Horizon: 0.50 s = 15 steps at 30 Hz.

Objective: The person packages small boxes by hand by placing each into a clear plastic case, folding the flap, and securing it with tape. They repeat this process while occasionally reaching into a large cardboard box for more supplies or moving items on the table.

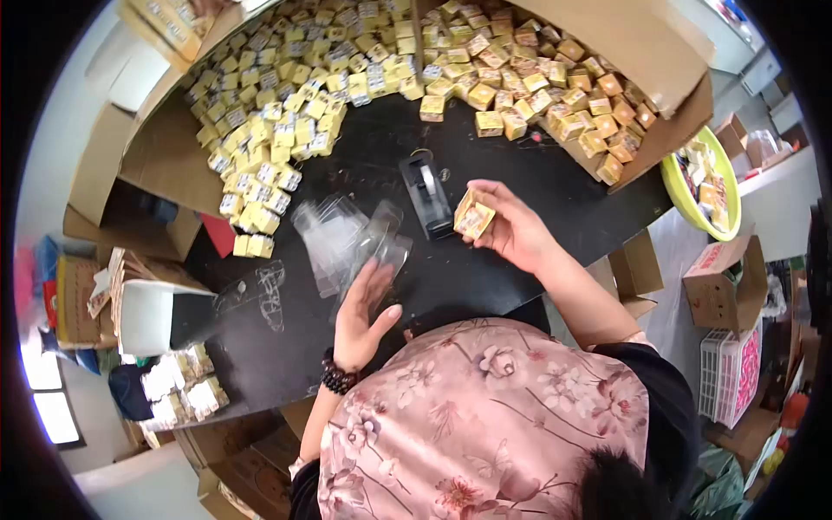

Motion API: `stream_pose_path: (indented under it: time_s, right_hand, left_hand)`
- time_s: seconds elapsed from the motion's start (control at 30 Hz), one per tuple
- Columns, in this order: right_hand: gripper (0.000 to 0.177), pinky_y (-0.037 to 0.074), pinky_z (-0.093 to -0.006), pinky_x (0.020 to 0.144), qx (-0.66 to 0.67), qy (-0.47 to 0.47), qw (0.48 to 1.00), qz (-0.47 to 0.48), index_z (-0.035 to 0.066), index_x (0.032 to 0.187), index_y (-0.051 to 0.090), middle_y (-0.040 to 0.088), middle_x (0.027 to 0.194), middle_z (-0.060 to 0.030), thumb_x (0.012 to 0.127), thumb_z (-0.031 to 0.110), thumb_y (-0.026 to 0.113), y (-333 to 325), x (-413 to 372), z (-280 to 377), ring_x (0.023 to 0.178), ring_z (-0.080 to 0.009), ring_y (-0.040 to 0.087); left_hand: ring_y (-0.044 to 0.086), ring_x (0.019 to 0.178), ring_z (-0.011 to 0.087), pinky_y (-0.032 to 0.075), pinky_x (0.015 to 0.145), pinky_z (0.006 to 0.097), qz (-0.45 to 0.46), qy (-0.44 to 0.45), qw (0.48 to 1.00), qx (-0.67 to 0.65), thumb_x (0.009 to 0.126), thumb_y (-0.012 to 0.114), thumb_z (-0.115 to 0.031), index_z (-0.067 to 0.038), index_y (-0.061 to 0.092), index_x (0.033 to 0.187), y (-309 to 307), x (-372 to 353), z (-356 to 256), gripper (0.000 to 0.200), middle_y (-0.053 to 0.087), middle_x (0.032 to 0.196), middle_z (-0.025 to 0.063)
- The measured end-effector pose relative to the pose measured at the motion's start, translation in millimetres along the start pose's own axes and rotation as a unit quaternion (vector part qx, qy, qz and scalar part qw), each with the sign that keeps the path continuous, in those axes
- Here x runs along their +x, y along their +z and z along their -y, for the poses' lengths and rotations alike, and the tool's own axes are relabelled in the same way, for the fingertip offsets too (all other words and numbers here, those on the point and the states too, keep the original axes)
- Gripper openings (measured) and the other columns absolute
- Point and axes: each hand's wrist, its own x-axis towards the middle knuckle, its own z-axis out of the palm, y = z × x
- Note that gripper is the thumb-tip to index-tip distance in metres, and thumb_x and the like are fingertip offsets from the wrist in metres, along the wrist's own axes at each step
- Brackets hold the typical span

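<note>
My right hand (516, 227) holds a small yellow-orange box (474, 215) between thumb and fingers, just right of a black tape dispenser (426, 195). My left hand (367, 314), with a dark beaded bracelet at the wrist, has its fingers apart. Its fingertips lie at the lower edge of a clear plastic sleeve (381, 234). More clear plastic sleeves (328, 236) are spread to the left of it on the black table (451, 295).
Many pale yellow boxes (286, 130) pile up at the back left. Yellow-orange boxes (537, 82) fill the back right inside cardboard walls. A yellow-green basket (732, 195) stands at the right, a white bin (146, 316) at the left.
</note>
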Motion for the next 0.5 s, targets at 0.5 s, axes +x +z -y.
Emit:
stream_pose_path:
  time_s: [0.5]
  right_hand:
    - [0.037,0.047,-0.0315,0.094,-0.034,0.101,0.981,0.162,0.009,0.130,0.050,0.056,0.122,-0.0040,0.103,0.034,0.048,99.4,-4.6,-77.9,0.110,-0.0121,0.056]
  left_hand:
    - [0.050,0.126,0.0251,0.039,0.106,0.0364,-0.107,0.054,0.990,0.078,0.082,0.076,-0.013,0.001,0.024,0.150,-1.9,-2.2,-6.6,0.087,0.048,0.140,0.0211]
